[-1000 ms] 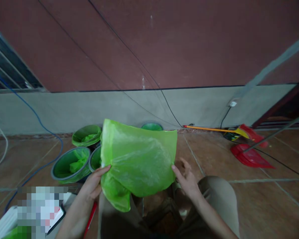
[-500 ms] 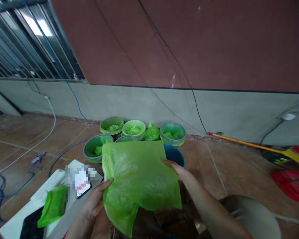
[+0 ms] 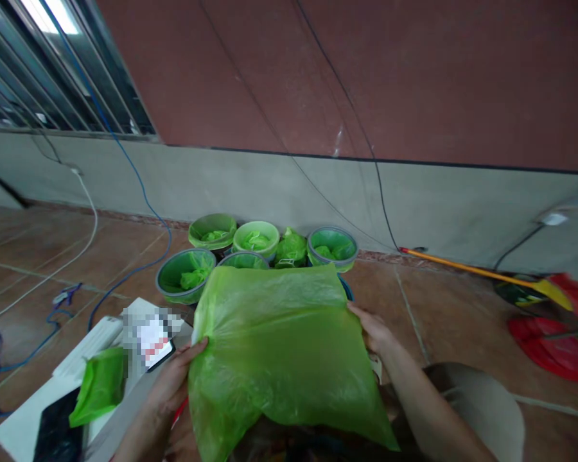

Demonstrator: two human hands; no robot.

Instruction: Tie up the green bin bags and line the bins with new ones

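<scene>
A green plastic bag (image 3: 289, 346) is spread wide between my two hands, its upper edge roughly level and its lower part hanging loose. My left hand (image 3: 178, 369) pinches its left side. On the right side, my right hand (image 3: 373, 330) grips the edge with fingers partly hidden behind the film. Behind the bag a blue bin (image 3: 347, 287) shows only a sliver of rim. Several bins lined with green bags stand beyond, among them a grey-rimmed bin (image 3: 185, 276) at the left and another grey-rimmed bin (image 3: 333, 247) at the right.
On the left, a white board (image 3: 24, 414) carries a folded green bag pack (image 3: 99, 385), a black phone-like slab (image 3: 58, 427) and a phone (image 3: 160, 353). Blue cable (image 3: 113, 301) crosses the floor. A yellow-handled tool (image 3: 472, 266) and a red dustpan-like object (image 3: 553, 346) lie right; a stool (image 3: 476, 410) stands nearer.
The bag has been pulled wider, my right hand moving right and hiding more of the blue bin. The camera view has shifted slightly.
</scene>
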